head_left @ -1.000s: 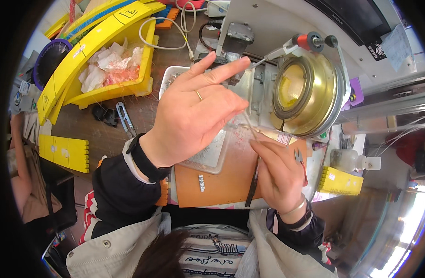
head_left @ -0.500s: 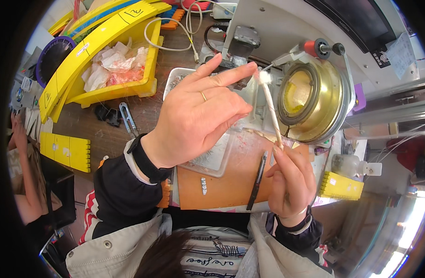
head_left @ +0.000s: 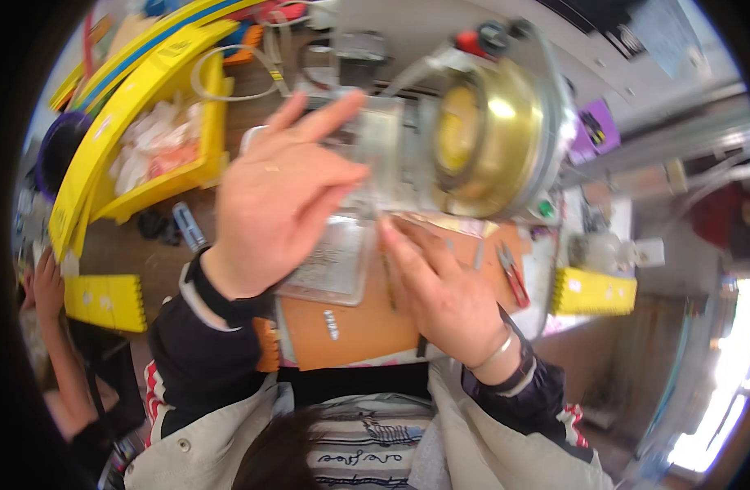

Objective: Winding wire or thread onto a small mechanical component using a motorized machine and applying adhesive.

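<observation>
My left hand (head_left: 281, 196) hovers over the bench, left of a round brass-coloured machine part (head_left: 506, 139). Its thumb and a finger are pinched together while the other fingers stretch out; whatever sits in the pinch is too small to see. My right hand (head_left: 444, 298) is low over the orange-brown work mat (head_left: 350, 335), fingers reaching forward past the corner of a clear shallow tray (head_left: 342, 282). Motion smears its fingertips, and I cannot see whether they hold anything. No cotton-tipped stick shows now. A dark tool's end (head_left: 422, 347) sticks out beneath the right hand.
Red-handled pliers (head_left: 514, 278) lie right of my right hand. A yellow bin (head_left: 216, 155) with crumpled tissue stands at the left, near blue snips (head_left: 189, 226). Yellow notched strips (head_left: 105, 302) lie at the far left, where another person's arm (head_left: 60, 327) shows.
My right hand has dropped and moved left; the cotton-tipped stick it held upright is out of sight. My left hand has drawn away to the left and the whole view has shifted.
</observation>
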Available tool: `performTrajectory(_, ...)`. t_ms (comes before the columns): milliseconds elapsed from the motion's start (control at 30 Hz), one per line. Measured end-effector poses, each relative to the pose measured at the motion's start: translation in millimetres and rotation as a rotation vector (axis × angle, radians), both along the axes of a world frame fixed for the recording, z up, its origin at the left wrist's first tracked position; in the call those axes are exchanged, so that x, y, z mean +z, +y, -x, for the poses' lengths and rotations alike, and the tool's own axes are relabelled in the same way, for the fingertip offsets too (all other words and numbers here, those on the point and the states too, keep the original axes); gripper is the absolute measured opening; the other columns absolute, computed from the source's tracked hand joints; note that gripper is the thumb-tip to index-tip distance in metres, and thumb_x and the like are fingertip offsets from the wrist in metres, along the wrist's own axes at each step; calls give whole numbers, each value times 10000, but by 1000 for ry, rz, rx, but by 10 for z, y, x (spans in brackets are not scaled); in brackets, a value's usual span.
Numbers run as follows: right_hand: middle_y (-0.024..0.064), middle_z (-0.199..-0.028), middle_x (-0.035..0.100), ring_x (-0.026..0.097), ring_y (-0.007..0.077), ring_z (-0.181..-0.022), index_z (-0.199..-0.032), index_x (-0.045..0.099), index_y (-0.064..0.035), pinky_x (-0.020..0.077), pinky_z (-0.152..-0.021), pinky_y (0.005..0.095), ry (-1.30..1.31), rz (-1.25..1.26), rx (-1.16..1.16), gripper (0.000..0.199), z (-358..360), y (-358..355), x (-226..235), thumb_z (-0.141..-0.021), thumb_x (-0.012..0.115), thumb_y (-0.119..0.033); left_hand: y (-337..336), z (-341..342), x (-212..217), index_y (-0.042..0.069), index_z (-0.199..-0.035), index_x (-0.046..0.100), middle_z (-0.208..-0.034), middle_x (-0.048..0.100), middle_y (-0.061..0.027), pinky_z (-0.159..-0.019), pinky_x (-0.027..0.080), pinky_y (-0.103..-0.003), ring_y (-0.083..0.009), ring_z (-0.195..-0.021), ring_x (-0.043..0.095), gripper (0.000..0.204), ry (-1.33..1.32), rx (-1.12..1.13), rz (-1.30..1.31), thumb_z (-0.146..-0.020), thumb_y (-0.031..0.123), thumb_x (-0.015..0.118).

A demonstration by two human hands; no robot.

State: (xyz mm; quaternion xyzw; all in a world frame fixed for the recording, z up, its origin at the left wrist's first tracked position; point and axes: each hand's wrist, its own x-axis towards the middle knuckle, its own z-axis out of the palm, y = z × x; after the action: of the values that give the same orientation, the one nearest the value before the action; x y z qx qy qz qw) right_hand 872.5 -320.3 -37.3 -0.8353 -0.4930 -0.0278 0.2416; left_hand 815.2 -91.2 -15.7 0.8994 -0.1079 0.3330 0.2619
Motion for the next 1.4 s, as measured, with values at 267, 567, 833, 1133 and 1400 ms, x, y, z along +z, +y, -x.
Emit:
performTrajectory(267,150,-1297,640,676,332,-1022,-1251,631,-35,573,-730,363,-9,-99,-368,398,-561,-879,188,-854,611,-16,-2,-57,31,28,-947,651,-889,696,-85,-1164,258,-582,-444,-1288,549,172,36,-17,-7,-860,-91,562)
performTrajectory(567,166,-1363,591,671,335,-1025,-1353,567,-51,542,-855,407,-20,226,-436,441,-770,-933,206,-916,570,-107,50,40,-16,53,-926,688,-866,699,-101,-1154,286,-562,-411,-1275,573,144,53,8,5,-842,-45,623)
performTrajectory(833,350,-1532,302,324,518,-1409,-1466,424,38,295,-1144,522,100,79,-292,743,174,-887,-75,-790,704,-97,29,-9,-2,91,-947,699,-887,717,-64,-1149,300,-548,-384,-1252,596,203,35,-42,64,-801,-47,669)
performTrajectory(1133,311,-1510,356,326,509,-1408,-1435,462,22,257,-1142,579,53,95,-303,736,226,-822,-419,-783,738,-178,78,-19,0,110,-968,701,-882,719,-32,-1157,292,-542,-350,-1263,596,226,103,-54,82,-777,-9,709)
performTrajectory(1400,329,-1511,363,312,500,-1431,-1416,460,70,219,-1172,562,91,62,-264,639,238,-850,-426,-823,609,-117,84,8,-22,107,-973,709,-883,731,-44,-1171,278,-534,-347,-1251,606,211,116,-55,39,-781,21,728)
